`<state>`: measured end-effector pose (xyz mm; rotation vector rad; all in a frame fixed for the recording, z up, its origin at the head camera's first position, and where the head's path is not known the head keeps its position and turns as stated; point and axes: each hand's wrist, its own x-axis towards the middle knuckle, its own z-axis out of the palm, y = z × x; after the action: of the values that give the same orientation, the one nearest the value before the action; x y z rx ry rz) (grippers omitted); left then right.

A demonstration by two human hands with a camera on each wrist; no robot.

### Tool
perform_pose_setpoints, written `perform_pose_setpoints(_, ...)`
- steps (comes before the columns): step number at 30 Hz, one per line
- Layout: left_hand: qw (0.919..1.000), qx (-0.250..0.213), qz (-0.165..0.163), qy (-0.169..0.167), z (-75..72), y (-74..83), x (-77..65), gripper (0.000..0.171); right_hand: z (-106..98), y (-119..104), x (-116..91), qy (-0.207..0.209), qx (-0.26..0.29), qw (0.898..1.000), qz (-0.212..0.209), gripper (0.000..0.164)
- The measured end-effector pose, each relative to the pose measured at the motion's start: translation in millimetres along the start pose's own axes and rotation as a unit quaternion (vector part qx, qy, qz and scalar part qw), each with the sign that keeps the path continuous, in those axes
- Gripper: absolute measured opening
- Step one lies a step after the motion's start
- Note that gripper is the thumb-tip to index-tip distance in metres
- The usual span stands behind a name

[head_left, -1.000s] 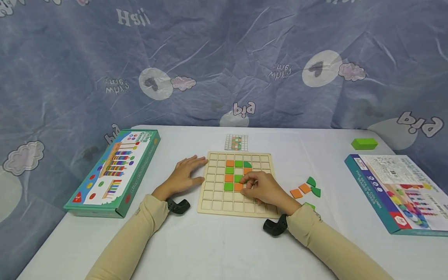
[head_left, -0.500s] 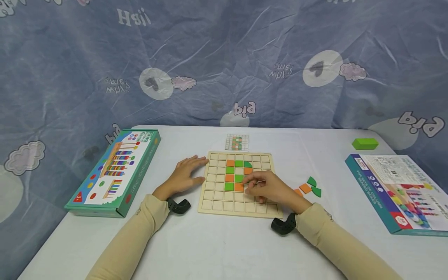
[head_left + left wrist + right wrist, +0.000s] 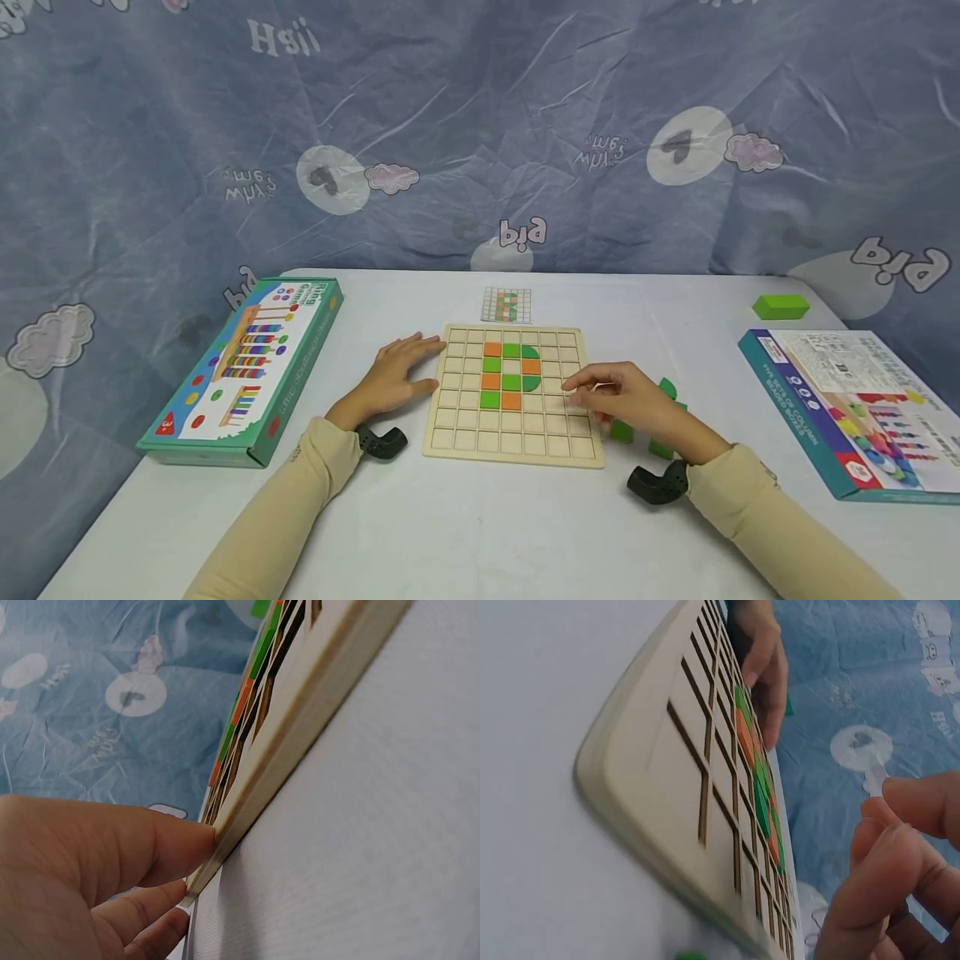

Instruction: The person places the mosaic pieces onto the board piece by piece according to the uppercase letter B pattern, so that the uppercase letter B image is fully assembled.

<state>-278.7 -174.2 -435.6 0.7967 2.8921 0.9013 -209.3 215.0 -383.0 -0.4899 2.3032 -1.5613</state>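
A wooden grid board lies on the white table, with orange and green tiles set in its middle squares. A green quarter-circle tile sits at the right of this pattern. My left hand touches the board's left edge, thumb and fingers nearly straight, as the left wrist view shows too. Over the board's right edge hovers my right hand, fingers loosely bent, with no piece visible between them in the right wrist view. Near and partly beneath it lie loose green tiles; other loose pieces are hidden by the hand.
A small patterned card lies behind the board. On the left is a green-edged game box, on the right another flat box. A green block stands at the back right. A printed cloth hangs behind.
My right hand has moved right, off the tile pattern toward the loose pieces, uncovering a green quarter-circle tile on the board. My left hand has stayed in place.
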Motion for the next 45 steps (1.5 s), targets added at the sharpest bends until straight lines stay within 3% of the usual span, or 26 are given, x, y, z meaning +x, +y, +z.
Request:
perform_pose_setpoints(5, 1.0000, 0.000, 0.001, 0.003, 0.3, -0.3, -1.1, 0.068, -19, 7, -13, 0.024, -0.005, 0.999, 0.022, 0.033)
perform_pose_setpoints(14, 1.0000, -0.002, 0.001, 0.006, -0.8, 1.1, -3.9, 0.067, -44, 24, -32, 0.094, -0.058, 0.994, 0.021, 0.032)
perform_pose_setpoints(24, 0.9999, -0.007, 0.005, 0.009, 0.2, -0.2, -3.1, 0.067, -61, 41, -39, 0.205, -0.146, 0.964, 0.082, 0.034)
perform_pose_setpoints(28, 0.9999, -0.007, 0.003, 0.008, 0.0, 0.1, -3.2, 0.067, -70, 50, -40, 0.207, -0.151, 0.960, 0.110, 0.038)
perform_pose_setpoints(35, 1.0000, -0.002, 0.003, 0.007, 1.2, -0.9, -2.2, 0.067, -78, 56, -42, 0.185, -0.149, 0.962, 0.137, 0.045)
perform_pose_setpoints(45, 0.9999, -0.002, 0.007, 0.008, 0.5, -1.7, -0.9, 0.067, -77, 56, -41, 0.184, -0.164, 0.960, 0.136, 0.039)
